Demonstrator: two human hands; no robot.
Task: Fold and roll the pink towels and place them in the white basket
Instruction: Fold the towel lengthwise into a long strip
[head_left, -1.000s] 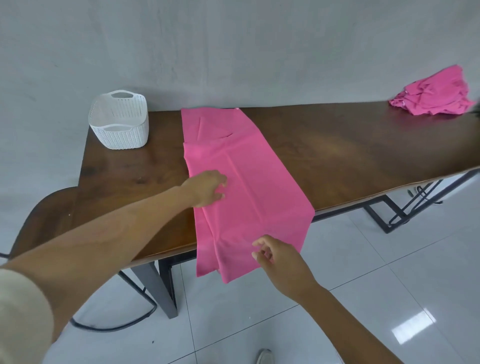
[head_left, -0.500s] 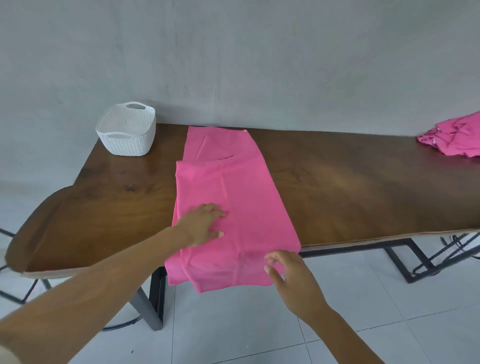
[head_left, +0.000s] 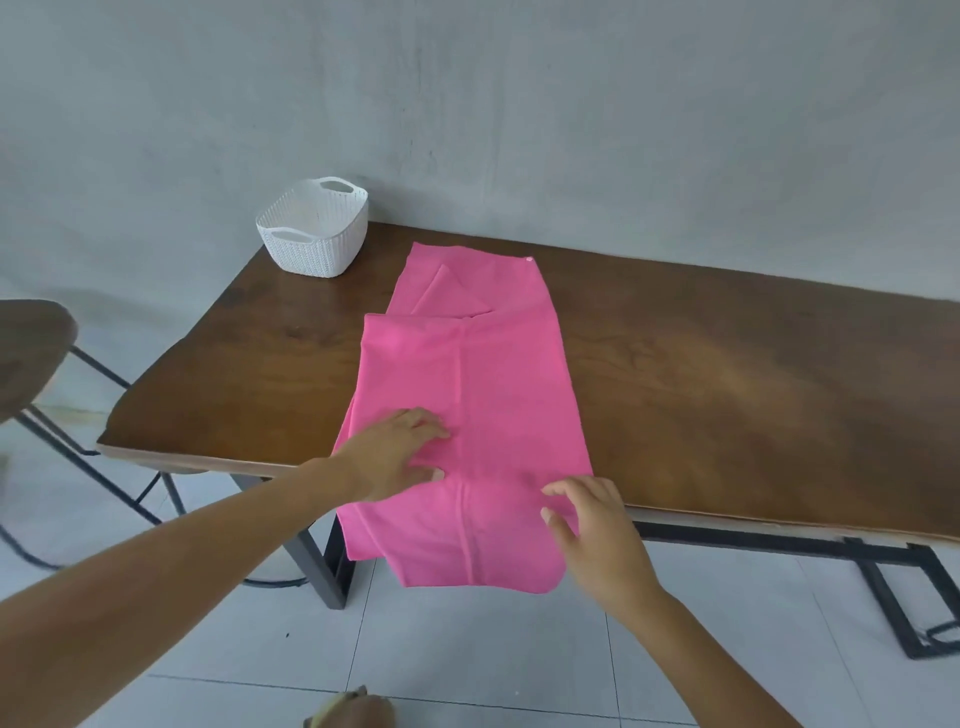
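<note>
Pink towel (head_left: 498, 395) is kept folded on tabletop (head_left: 727, 395), right of white basket (head_left: 311, 254), near end draped off. Left hand (head_left: 395, 452) is still pressed down, fingers (head_left: 426, 423) spread. Right hand (head_left: 597, 540) is shifted onto towel's side edge, fingers curled, pinch cannot be told. Smoothing is judged nearly done; rolling not yet begun.

Left hand (head_left: 395, 453) flat, palm down, fingers spread; right hand (head_left: 592, 535) nearer the body, fingers loosely bent.

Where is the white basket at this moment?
In the head view, the white basket stands on the table's far left corner, apart from the pink towel.
</note>
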